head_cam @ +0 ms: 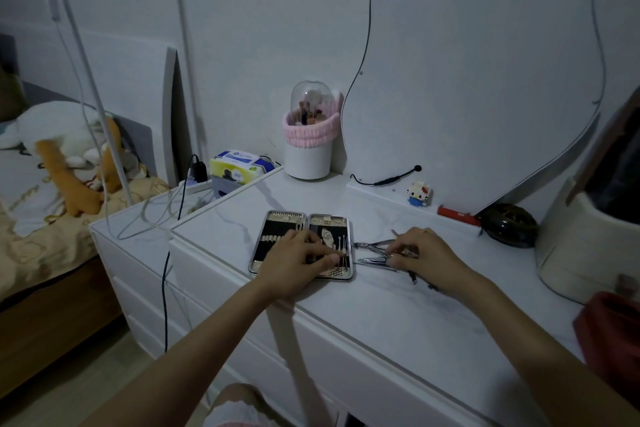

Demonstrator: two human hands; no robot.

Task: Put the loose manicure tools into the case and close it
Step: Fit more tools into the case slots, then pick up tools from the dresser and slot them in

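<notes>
The manicure case (277, 218) lies open and flat on the white dresser top (398, 315), black lining up, with several tools in its straps. My left hand (301, 262) rests across the case's middle and right half, thumb and fingers pressing a thin tool (337, 254) against the lining. Just right of the case lie loose metal tools: nippers (372, 245) and clippers (370, 261). My right hand (420, 253) sits over this pile, fingertips pinched on a thin metal tool (405, 254).
Along the back stand a brush holder with a clear dome (308, 139), a small toy figure (418, 193), a red object (458, 216) and a dark round object (509, 225). A white tub (585, 246) is at right. Cables (166, 274) hang left of the dresser.
</notes>
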